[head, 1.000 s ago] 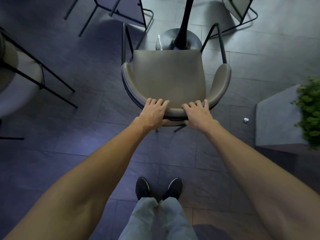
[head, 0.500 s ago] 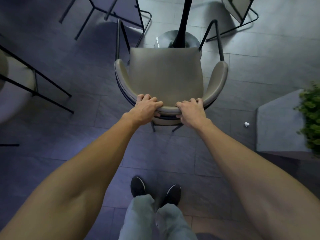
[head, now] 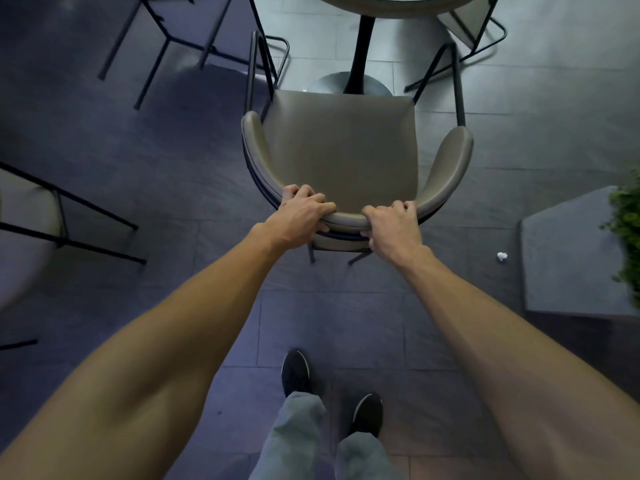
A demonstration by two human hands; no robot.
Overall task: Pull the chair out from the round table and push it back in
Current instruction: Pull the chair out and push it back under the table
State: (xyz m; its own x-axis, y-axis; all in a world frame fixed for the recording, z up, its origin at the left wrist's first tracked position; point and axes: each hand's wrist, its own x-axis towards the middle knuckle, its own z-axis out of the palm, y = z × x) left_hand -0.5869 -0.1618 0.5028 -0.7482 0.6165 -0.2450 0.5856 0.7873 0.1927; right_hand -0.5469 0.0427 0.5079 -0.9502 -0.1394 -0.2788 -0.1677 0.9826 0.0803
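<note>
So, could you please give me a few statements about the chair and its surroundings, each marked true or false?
1. The left hand and the right hand both grip the back of the chair. True.
2. The chair's seat is hidden under the table. False: the whole seat shows, out in front of the table top.
3. A white scrap lies on the floor to the right of the chair. True.
4. The plant stands at the left edge. False: it is at the right edge.
5. The person is barefoot. False: they wear dark shoes.
</note>
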